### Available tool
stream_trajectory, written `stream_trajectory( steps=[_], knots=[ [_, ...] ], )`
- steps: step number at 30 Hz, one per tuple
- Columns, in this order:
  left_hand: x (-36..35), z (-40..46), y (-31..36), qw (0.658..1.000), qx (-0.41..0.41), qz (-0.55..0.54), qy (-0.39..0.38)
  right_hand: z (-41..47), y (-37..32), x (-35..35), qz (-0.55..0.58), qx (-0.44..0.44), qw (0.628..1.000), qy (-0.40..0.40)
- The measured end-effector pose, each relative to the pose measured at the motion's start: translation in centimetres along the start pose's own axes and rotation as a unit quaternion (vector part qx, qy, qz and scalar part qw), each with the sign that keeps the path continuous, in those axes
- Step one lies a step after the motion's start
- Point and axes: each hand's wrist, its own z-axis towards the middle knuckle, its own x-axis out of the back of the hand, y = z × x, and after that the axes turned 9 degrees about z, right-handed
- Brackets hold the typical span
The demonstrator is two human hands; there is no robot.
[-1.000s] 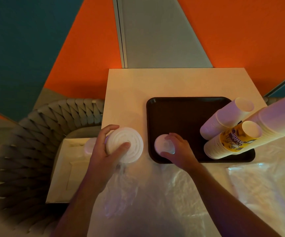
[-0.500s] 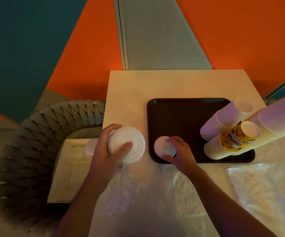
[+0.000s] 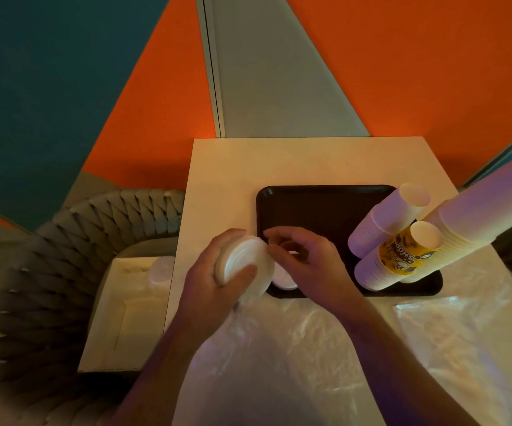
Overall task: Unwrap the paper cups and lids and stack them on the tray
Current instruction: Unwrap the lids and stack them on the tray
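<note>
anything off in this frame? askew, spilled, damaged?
Nothing spilled or damaged. The cup stacks appear to lean over the tray, partly wide-angle distortion. Loose plastic wrap covers the near table. Left hand holds the lids.
</note>
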Motion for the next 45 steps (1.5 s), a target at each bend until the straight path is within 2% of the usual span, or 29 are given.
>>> stream_trajectory(
  steps=[18, 26, 31, 33, 36, 38, 40, 42, 45],
  knots=[
    [-2.0, -0.6, 2.4, 0.998, -0.037, 0.051, -0.005, -1.4, -1.7, 2.0, 0.006, -0.028, 1.0, 0.004],
    [-2.1, -0.5, 2.1, 0.999, -0.024, 0.043, -0.018, -1.1, -1.9, 2.8, 0.015, -0.047, 0.998, -0.034],
    [-2.2, -0.4, 1.7, 0.999, 0.015, -0.007, -0.031, -0.8, -1.8, 3.1, 0.019, -0.052, 0.997, -0.06],
    [-2.1, -0.4, 1.7, 0.998, 0.04, -0.044, -0.023, -0.8, -1.6, 3.1, 0.068, -0.071, 0.994, -0.053],
    [-2.0, -0.2, 1.4, 0.994, 0.069, -0.087, -0.009, -0.7, -1.7, 3.4, 0.237, -0.138, 0.961, -0.019],
    [-2.0, -0.1, 1.3, 0.993, 0.066, -0.093, -0.014, -0.6, -1.7, 3.4, 0.255, -0.153, 0.955, -0.014],
    [-2.1, 0.0, 1.4, 0.993, 0.065, -0.094, -0.022, -0.6, -1.4, 3.1, 0.197, -0.124, 0.972, 0.003],
    [-2.1, 0.0, 1.4, 0.993, 0.069, -0.087, -0.026, -0.5, -0.9, 2.8, 0.107, -0.051, 0.993, 0.018],
    [-2.1, 0.3, 1.3, 0.994, 0.077, -0.077, -0.024, -0.6, -0.3, 3.0, 0.005, 0.057, 0.998, -0.031]
  ],
)
